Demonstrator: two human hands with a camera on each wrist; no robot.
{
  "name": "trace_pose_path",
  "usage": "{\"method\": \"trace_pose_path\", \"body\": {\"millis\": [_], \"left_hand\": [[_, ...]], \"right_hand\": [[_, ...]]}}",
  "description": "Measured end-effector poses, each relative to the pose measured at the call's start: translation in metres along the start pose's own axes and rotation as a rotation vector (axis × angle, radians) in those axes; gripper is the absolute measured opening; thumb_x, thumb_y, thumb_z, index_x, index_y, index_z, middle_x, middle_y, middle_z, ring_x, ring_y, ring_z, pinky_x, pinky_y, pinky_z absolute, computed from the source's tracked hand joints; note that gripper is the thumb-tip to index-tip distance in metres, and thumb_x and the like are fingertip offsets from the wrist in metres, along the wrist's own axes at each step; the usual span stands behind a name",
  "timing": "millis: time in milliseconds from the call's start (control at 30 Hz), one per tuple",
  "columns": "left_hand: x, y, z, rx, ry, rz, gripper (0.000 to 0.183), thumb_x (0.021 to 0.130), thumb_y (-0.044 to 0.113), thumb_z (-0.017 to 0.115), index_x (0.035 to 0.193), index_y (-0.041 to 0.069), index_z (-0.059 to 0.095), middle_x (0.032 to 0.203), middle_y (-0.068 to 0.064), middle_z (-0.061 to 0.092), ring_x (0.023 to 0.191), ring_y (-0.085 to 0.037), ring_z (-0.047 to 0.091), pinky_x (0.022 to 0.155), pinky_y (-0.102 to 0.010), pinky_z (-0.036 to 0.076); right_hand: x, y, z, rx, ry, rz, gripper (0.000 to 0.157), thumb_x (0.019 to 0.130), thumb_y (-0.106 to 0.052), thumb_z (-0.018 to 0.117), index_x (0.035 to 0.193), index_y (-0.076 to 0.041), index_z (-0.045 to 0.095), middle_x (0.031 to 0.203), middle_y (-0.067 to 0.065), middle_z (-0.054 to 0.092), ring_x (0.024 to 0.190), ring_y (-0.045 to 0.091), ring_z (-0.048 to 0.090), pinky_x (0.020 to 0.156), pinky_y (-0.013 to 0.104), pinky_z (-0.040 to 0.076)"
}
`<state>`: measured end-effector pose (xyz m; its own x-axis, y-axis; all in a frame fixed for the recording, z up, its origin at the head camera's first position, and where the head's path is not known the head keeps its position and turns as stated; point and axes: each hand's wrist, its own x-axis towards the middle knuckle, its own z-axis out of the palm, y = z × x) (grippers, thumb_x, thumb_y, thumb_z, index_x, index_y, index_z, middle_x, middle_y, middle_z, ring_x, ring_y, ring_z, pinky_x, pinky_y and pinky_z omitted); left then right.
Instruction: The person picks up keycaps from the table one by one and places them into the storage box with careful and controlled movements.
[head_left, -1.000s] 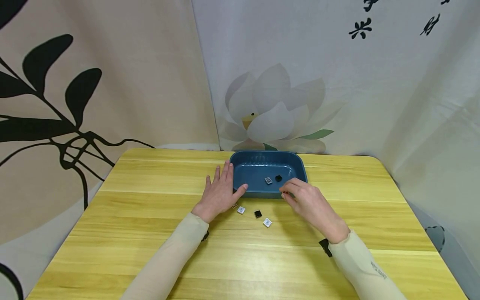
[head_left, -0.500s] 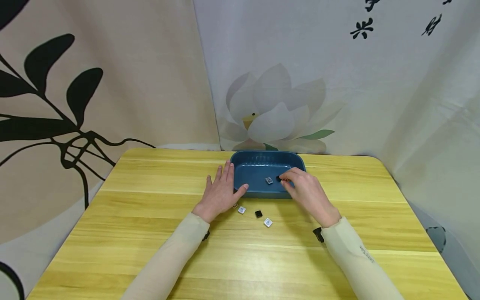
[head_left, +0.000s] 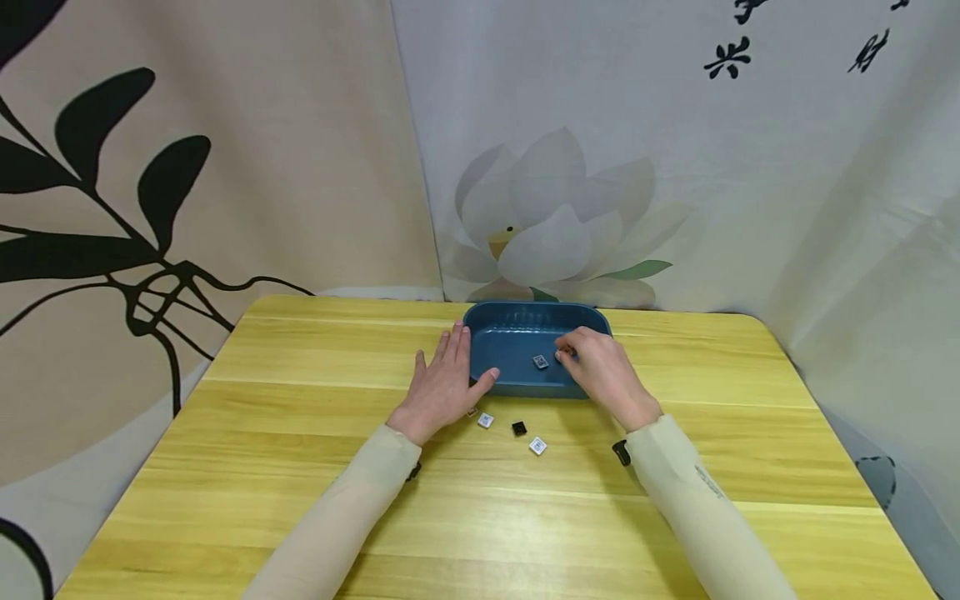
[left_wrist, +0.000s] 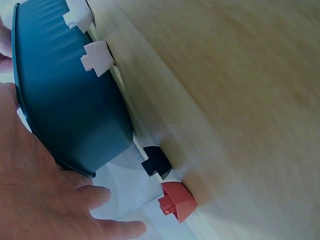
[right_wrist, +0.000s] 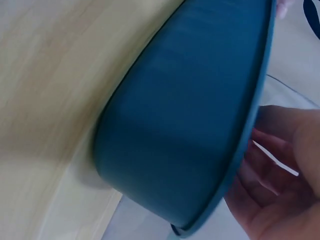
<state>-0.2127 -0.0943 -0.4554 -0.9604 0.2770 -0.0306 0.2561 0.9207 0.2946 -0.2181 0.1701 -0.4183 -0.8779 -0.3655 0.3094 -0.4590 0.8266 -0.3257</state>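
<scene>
My left hand (head_left: pixel 441 379) lies with straight fingers along the left rim of a blue rectangular dish (head_left: pixel 510 388); its thumb reaches over the near rim. My right hand (head_left: pixel 606 373) is inside the dish's right part, thumb and fingers pinched together on what looks like a small reddish keycap, mostly hidden by the fingers. A grey keycap (head_left: pixel 540 362) lies in the dish, left of those fingertips. In the right wrist view, the dish wall hides the fingertips of the right hand (right_wrist: pixel 280 165).
On the table in front of the dish are two white keycaps (head_left: pixel 537 446), a black keycap (head_left: pixel 519 428) and one partly behind the left thumb. The left wrist view also has a red keycap (left_wrist: pixel 178 201) beside a dark one. A printed curtain (head_left: pixel 360 167) hangs behind.
My right hand has moved from the dish's near right rim inward and away from me, and now covers the black keycap inside. The left hand has stayed put.
</scene>
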Motion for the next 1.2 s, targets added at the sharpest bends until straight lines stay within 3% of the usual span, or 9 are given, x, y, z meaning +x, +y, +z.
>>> {"method": "trace_pose_path", "body": {"millis": [433, 900, 1200], "left_hand": [[0.0, 0.0, 0.001, -0.017, 0.012, 0.005, 0.097, 0.102, 0.072, 0.033, 0.165, 0.001, 0.011, 0.174, -0.012, 0.001, 0.159, -0.034, 0.01, 0.118, -0.072, 0.014], [-0.001, 0.0, -0.002, -0.012, 0.002, -0.01, 0.097, 0.102, 0.071, 0.034, 0.166, 0.002, 0.01, 0.174, -0.011, 0.0, 0.159, -0.032, 0.009, 0.119, -0.071, 0.013], [-0.001, 0.0, -0.001, -0.011, 0.002, -0.007, 0.096, 0.103, 0.071, 0.035, 0.166, 0.002, 0.01, 0.174, -0.01, 0.001, 0.159, -0.031, 0.008, 0.118, -0.071, 0.013]], "right_hand": [[0.022, 0.004, 0.013, 0.017, -0.091, 0.086, 0.021, 0.099, -0.009, 0.071, 0.116, 0.001, 0.078, 0.114, 0.016, 0.074, 0.103, 0.032, 0.071, 0.086, 0.046, 0.059], [0.04, 0.011, 0.024, -0.012, -0.163, 0.078, 0.017, 0.099, -0.007, 0.069, 0.112, 0.0, 0.08, 0.108, 0.014, 0.07, 0.1, 0.03, 0.067, 0.085, 0.044, 0.057], [0.05, 0.014, 0.029, -0.042, -0.229, 0.105, 0.019, 0.1, -0.008, 0.068, 0.115, -0.003, 0.079, 0.116, 0.016, 0.073, 0.106, 0.033, 0.069, 0.09, 0.046, 0.057]]}}
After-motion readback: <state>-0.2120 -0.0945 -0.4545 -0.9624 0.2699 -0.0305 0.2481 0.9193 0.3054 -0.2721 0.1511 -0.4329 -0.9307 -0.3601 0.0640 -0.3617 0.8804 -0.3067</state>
